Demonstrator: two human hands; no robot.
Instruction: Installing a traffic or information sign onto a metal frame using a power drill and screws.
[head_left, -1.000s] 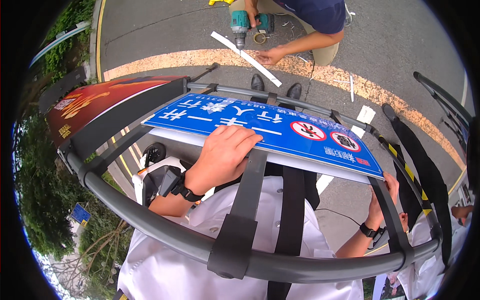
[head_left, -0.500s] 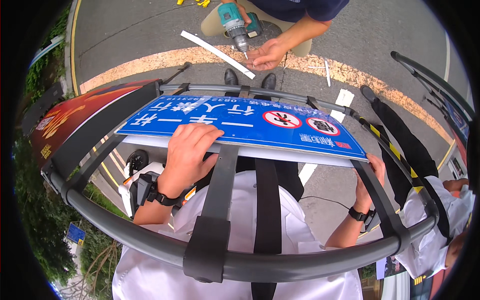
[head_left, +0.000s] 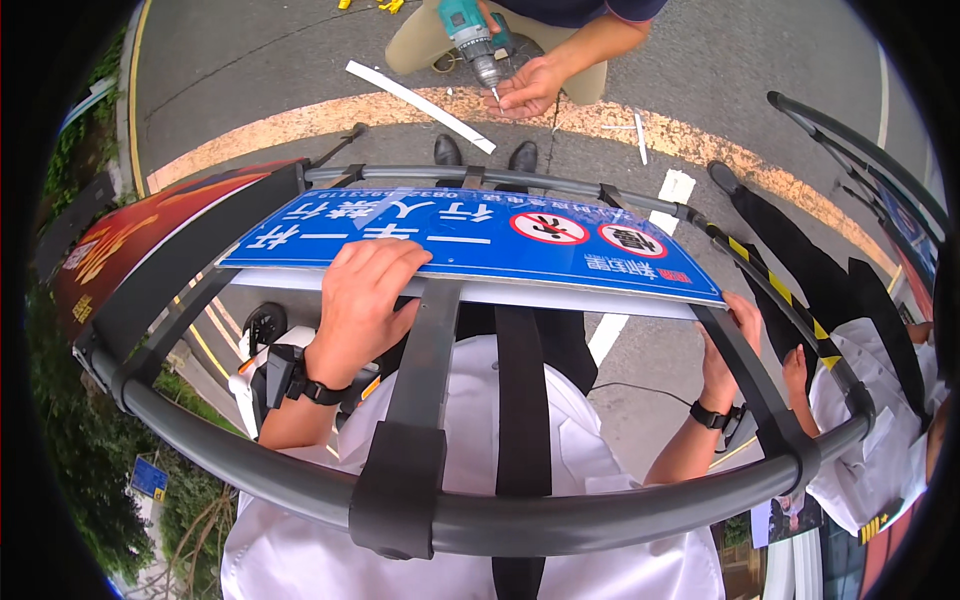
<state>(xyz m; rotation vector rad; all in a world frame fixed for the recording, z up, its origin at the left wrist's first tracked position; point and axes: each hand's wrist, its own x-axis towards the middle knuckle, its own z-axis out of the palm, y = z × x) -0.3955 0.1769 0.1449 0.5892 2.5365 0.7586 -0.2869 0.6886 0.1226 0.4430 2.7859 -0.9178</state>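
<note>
A blue sign board (head_left: 470, 258) with white lettering and two round red-and-white symbols lies tilted across the grey tubular frame (head_left: 640, 518). My left hand (head_left: 365, 295) grips its near edge left of the middle, fingers over the top and thumb lower down. At the right end, my right hand (head_left: 737, 340) holds the corner, partly hidden behind a dark strut. A white layer (head_left: 560, 297) shows under the near edge. Beyond the frame, a crouching person holds a teal drill (head_left: 468, 30); that person's other hand (head_left: 530, 88) has its fingers at the bit.
A white strip (head_left: 420, 105) lies on the road beyond the frame, with smaller white pieces (head_left: 641, 138) to the right. Another person in a white shirt (head_left: 855, 430) stands at right. A red panel (head_left: 150, 235) is at left. A cable (head_left: 640, 388) runs below the sign.
The view has shifted slightly, so most things sit a little further left and up. The crouching person's free hand has closed in on the drill bit. My hands keep their places on the sign.
</note>
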